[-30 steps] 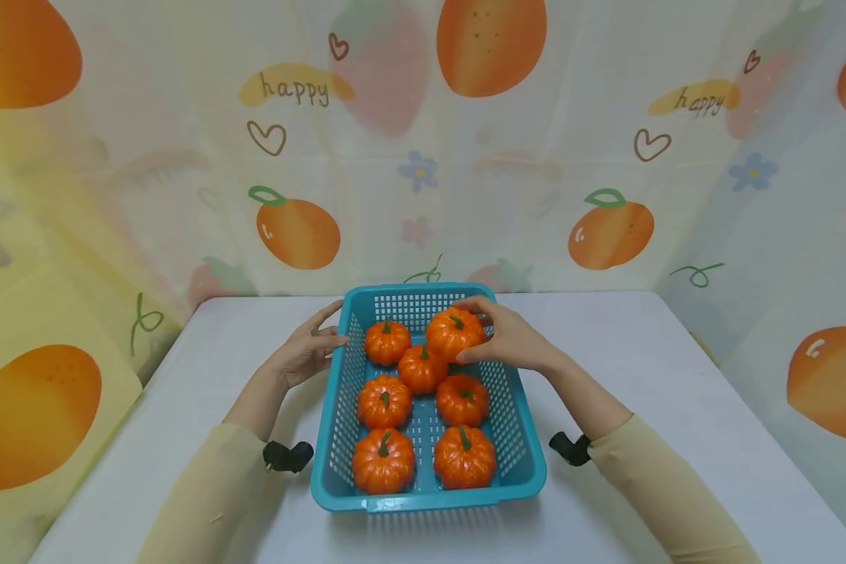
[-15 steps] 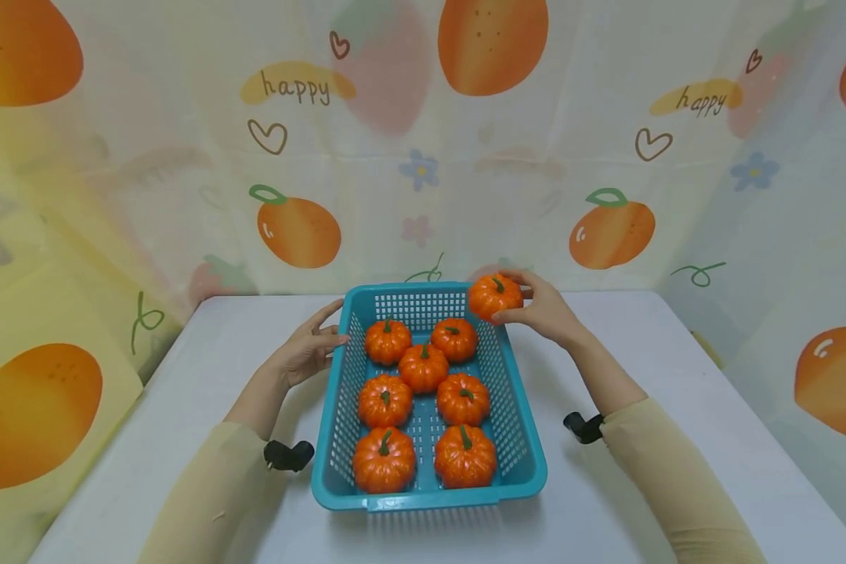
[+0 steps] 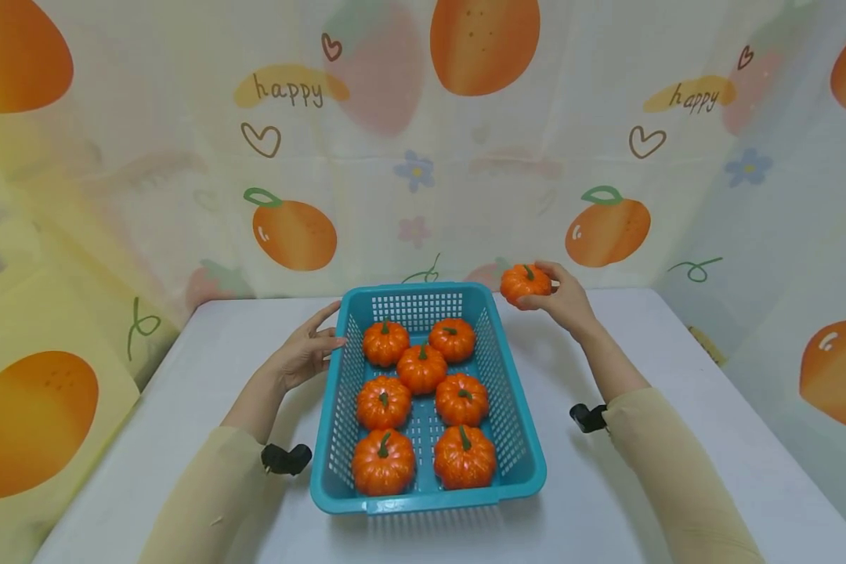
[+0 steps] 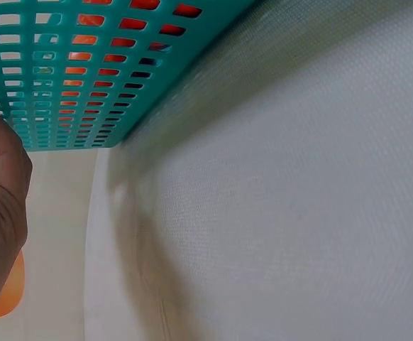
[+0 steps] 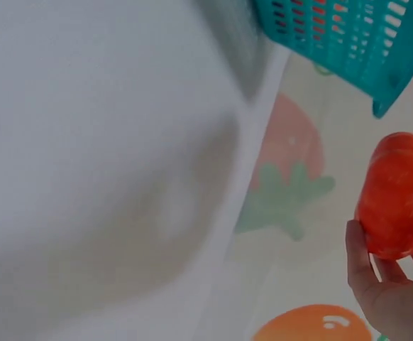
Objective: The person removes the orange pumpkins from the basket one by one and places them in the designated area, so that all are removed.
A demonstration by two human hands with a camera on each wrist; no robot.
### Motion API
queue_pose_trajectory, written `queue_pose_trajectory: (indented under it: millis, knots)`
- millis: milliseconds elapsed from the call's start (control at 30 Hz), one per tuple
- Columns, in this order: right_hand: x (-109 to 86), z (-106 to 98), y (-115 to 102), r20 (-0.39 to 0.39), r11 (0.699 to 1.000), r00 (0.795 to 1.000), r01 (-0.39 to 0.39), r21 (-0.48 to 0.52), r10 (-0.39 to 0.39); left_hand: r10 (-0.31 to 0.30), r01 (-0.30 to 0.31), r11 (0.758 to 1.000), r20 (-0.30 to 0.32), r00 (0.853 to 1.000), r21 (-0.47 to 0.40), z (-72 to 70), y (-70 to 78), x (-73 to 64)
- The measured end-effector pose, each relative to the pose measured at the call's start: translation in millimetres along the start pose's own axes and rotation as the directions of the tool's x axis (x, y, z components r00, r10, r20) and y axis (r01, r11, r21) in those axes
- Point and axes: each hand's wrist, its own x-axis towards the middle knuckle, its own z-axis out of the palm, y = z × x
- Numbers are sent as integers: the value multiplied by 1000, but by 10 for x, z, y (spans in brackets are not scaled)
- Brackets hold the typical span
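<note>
A small orange pumpkin [image 3: 525, 285] with a green stem is gripped by my right hand [image 3: 567, 301], thumb on the near side and fingers behind. It is held up in the air, right of the far corner of a blue-green plastic basket [image 3: 518, 415]. The right wrist view shows the pumpkin [image 5: 397, 195] from the side, with its shadow on the table. My left hand [image 3: 306, 352] holds the basket's left rim near the far end, thumb at the edge. Several similar pumpkins [image 3: 384, 462] sit inside the basket, one [image 3: 421, 369] in the middle among them.
The basket stands on a white-covered table [image 3: 218, 392]. Behind and beside it hangs a fruit-patterned curtain [image 3: 479, 196]. Black wrist cameras, one on the left [image 3: 286, 459] and one on the right [image 3: 588, 418], stick out from the sleeves.
My right hand has lifted the gripped pumpkin out of the basket and moved it right and away, past the rim. The pumpkin at the far right inside now shows fully. My left hand stays put.
</note>
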Motion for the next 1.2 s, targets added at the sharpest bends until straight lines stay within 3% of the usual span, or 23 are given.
queue_pose_trajectory:
  millis: [400,733,1200]
  knots:
    - [178,68,351,-82,991,989,-122,59,126,8,-7,1000,14,1000,-30,-22,-5,-16]
    - [194,149,565,-91,962,960,-256,96,265,21,-21,1000,-3,1000,-22,17,-24,-17]
    - [179,248,684,-102,936,931,-346,65,351,36,-36,999,12,999,-39,11,1,-25]
